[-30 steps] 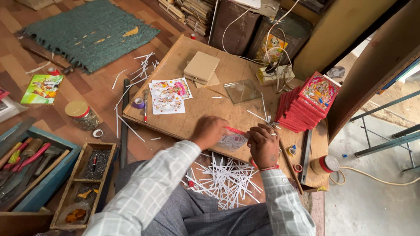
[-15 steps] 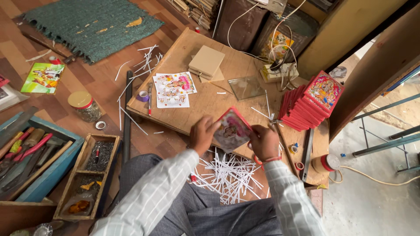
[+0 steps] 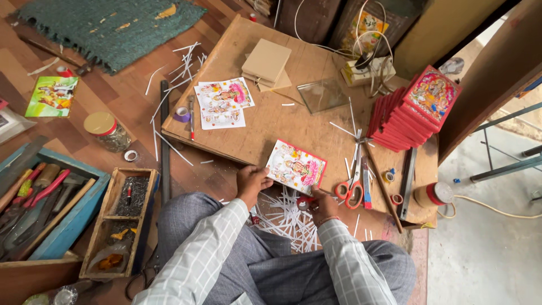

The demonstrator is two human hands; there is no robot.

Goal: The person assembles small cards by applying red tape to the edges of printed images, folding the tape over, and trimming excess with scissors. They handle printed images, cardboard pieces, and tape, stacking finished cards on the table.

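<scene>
Picture card: colourful rectangular printed picture (image 3: 296,166), at the near edge of the wooden work board (image 3: 271,121), held between both hands.
Left hand: left hand (image 3: 252,182) pinches the card's left edge.
Paper strips: white offcuts (image 3: 285,217) below the card.
Right hand: right hand (image 3: 323,204) grips the lower right corner.
Scissors: red-handled scissors (image 3: 351,186) just right of it.

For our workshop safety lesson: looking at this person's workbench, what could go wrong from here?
The picture card in the left hand and right hand hangs over the board's edge and could bend or drop. The scissors lie beside the right hand, so a nick seems possible. Paper strips underneath might cause slipping.
</scene>
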